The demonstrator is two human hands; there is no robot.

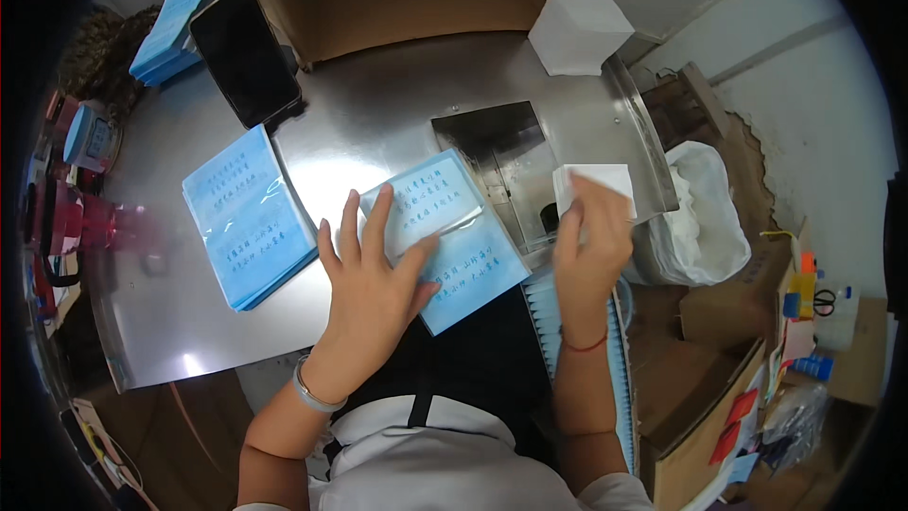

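My left hand [369,289] lies with spread fingers on a light blue printed packet [478,270] at the table's front edge. A smaller, pale printed piece [426,199] covers the packet's upper part, under my fingertips. To the right, my right hand [596,241] is over a stack of small white square sheets [605,175]. Its fingers are bent and the tips smeared, so whether they pinch a sheet cannot be made out. Left of my left hand sits a stack of similar blue packets [251,218].
On the metal table [369,104] lie a black phone [246,57], a dark glossy plate [497,151] and a white paper block [580,33]. A cardboard box [426,5] stands behind. Another blue stack [175,28] is far left. A lined bin [700,218] stands right.
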